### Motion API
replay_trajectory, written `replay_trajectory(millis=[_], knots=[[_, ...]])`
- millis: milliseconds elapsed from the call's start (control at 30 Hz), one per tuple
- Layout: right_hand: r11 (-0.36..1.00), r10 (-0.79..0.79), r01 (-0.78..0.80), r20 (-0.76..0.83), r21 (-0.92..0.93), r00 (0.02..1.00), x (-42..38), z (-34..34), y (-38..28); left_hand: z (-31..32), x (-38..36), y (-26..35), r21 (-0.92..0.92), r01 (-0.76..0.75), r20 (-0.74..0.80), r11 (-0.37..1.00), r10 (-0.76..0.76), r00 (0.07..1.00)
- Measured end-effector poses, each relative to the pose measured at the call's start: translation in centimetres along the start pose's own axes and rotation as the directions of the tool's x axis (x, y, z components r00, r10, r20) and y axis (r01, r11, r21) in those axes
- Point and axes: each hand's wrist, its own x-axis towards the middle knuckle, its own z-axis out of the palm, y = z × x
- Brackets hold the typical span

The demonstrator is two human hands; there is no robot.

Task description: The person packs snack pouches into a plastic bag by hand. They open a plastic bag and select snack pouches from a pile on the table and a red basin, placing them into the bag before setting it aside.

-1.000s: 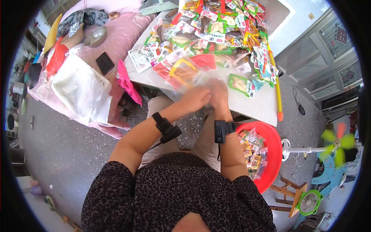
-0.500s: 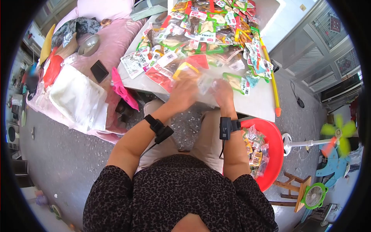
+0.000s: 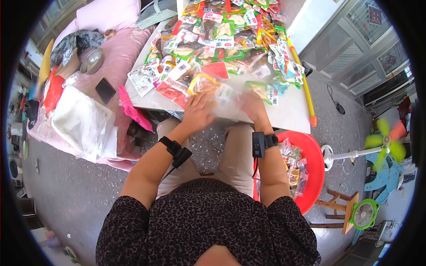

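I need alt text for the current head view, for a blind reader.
The person's left hand is at a yellow-edged packet, the blurred right hand beside a green-edged packet, at a white table heaped with colourful packets. A red tub of packets stands by the right arm.

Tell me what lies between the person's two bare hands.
In the head view, a blurred, whitish translucent packet shows between left hand and right hand.
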Motion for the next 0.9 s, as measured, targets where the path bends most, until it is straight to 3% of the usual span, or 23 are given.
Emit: replay_trajectory(millis=[67,167,267,367,467,567,600,700,767,867,900], knots=[[0.995,0.015,-0.016,-0.015,-0.095,1.000,0.1,-0.2,-0.1,0.0,0.0,0.0,-0.003,0.002,0.003,1.000,-0.002,1.000],[0.995,-0.074,0.069,-0.068,-0.071,0.995,-0.5,0.7,-0.6,0.0,-0.1,0.0,-0.009,0.005,-0.002,1.000,-0.005,1.000],[0.971,-0.084,0.047,-0.153,-0.233,0.985,-0.9,1.2,-1.1,0.0,-0.1,-0.1,-0.043,-0.004,-0.042,0.999,0.002,0.999],[0.860,-0.248,0.128,-0.186,-0.494,0.951,-1.4,0.4,-1.0,-0.3,-0.4,0.2,-0.066,-0.008,-0.079,0.998,0.003,0.997],[0.375,-0.700,0.388,0.017,-0.842,0.714,-0.7,-2.0,0.1,-1.6,-1.0,0.6,-0.063,-0.019,-0.117,0.998,0.011,0.993],[0.019,-0.873,0.414,0.187,-0.910,0.451,-0.7,-4.1,-0.4,-3.3,-2.2,0.5,-0.068,-0.013,-0.140,0.998,0.003,0.990],[0.276,-0.814,0.411,0.017,-0.869,0.581,-0.7,-5.1,0.0,-3.9,-2.7,0.4,-0.069,-0.005,-0.145,0.998,-0.005,0.989],[0.698,-0.569,0.267,-0.288,-0.664,0.770,-1.8,-6.4,-1.3,-5.7,-4.5,-0.3,-0.030,0.068,-0.113,0.997,-0.071,0.991],[0.616,-0.623,0.300,-0.217,-0.728,0.752,-2.0,-8.2,-2.4,-6.8,-5.9,-0.8,0.001,0.117,-0.128,0.993,-0.116,0.985],[0.555,-0.630,0.215,-0.237,-0.804,0.739,-2.9,-10.5,-4.7,-8.1,-8.7,-2.1,0.050,0.206,-0.155,0.977,-0.196,0.968],[0.465,-0.686,0.213,-0.198,-0.859,0.700,-2.7,-12.3,-5.1,-8.6,-9.7,-2.7,0.065,0.237,-0.164,0.969,-0.224,0.961]])
